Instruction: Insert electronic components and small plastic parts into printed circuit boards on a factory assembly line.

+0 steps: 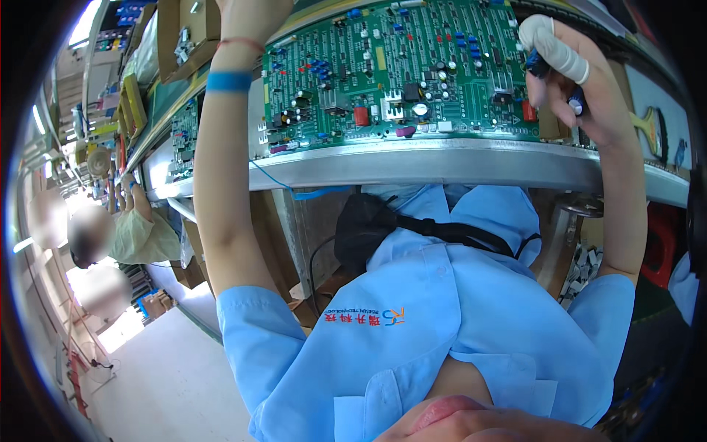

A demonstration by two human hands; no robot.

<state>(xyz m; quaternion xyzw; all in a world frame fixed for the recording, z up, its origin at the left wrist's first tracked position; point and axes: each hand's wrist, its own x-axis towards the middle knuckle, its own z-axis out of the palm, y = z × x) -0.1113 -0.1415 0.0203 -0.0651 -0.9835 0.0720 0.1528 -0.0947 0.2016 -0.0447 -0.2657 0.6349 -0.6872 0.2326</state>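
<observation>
Upper centre, a green circuit board [398, 70] lies on a metal rail [442, 166]. The right hand [582, 81] pinches small dark components [577, 99] at its right edge; the left hand [247, 15] runs off frame — grip unclear.

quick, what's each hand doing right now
Left hand: mostly out of frame, grip cannot be told.
Right hand: closed on small dark blue cylindrical components.

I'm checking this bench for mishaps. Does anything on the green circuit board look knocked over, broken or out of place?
Nothing stands out. The green circuit board lies flat on the metal bench edge, its parts upright. The right hand, one finger white-wrapped, holds small dark blue parts at the board's right end.
</observation>
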